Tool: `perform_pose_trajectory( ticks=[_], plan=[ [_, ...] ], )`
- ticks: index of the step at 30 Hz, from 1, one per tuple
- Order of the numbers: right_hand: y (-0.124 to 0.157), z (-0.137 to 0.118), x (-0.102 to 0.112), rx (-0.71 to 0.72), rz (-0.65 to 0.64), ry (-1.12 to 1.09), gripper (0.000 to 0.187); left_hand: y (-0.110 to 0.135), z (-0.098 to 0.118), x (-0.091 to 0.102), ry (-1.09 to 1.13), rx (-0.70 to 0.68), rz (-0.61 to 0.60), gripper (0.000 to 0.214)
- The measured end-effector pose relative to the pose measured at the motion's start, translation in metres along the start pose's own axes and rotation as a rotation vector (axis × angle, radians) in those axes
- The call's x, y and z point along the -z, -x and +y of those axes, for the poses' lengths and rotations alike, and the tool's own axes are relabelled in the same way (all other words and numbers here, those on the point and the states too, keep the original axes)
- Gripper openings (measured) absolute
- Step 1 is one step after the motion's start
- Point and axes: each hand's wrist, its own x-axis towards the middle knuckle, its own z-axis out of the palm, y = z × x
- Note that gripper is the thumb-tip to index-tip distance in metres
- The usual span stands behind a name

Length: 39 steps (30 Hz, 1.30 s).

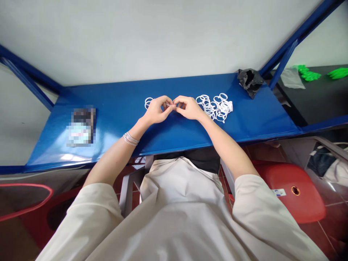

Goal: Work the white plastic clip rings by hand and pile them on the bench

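Over the middle of the blue table, my left hand (161, 110) and my right hand (188, 107) meet fingertip to fingertip. Both are closed in a pinch around a white plastic ring (169, 105), most of which the fingers hide. Beside my left hand, on its far left side, lie white rings (148, 102), partly covered by it. A loose heap of several white rings (214, 108) with small tabs spreads just right of my right hand and wrist.
A crumpled black plastic bag (250, 82) stands open at the table's back right. A blurred-out object (81, 127) lies at the left. The blue table (119, 105) meets a pale wall. Red stool (293, 192) at right; green pieces (308, 73) on a dark neighbouring table.
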Motion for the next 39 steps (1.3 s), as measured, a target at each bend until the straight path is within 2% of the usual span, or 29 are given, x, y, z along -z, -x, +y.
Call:
perform_pose_trajectory(
  ticks=[5,10,15,21,25,32,39],
  plan=[
    [0.0,0.002,-0.004,-0.003,-0.08,-0.04,0.026,0.0,0.006,0.001,0.077,0.065,-0.101,0.042],
    [0.001,-0.01,-0.012,0.048,-0.116,-0.15,0.05,-0.001,0.006,0.0,0.179,0.083,-0.177,0.05],
    [-0.002,-0.02,-0.018,0.074,-0.132,-0.279,0.072,-0.003,0.008,-0.003,0.325,0.102,-0.152,0.059],
    [-0.001,-0.019,-0.021,0.013,-0.065,-0.31,0.085,-0.004,0.015,-0.003,0.465,0.052,-0.141,0.057],
    [0.0,-0.014,-0.021,0.017,-0.052,-0.327,0.08,-0.004,0.012,-0.003,0.47,0.065,-0.131,0.057],
    [-0.003,-0.006,-0.016,-0.011,0.024,-0.348,0.051,-0.004,0.002,0.0,0.529,0.091,-0.067,0.076],
    [-0.006,0.005,-0.013,0.006,0.143,-0.238,0.052,-0.002,0.008,0.006,0.521,0.117,-0.043,0.066]
  ],
)
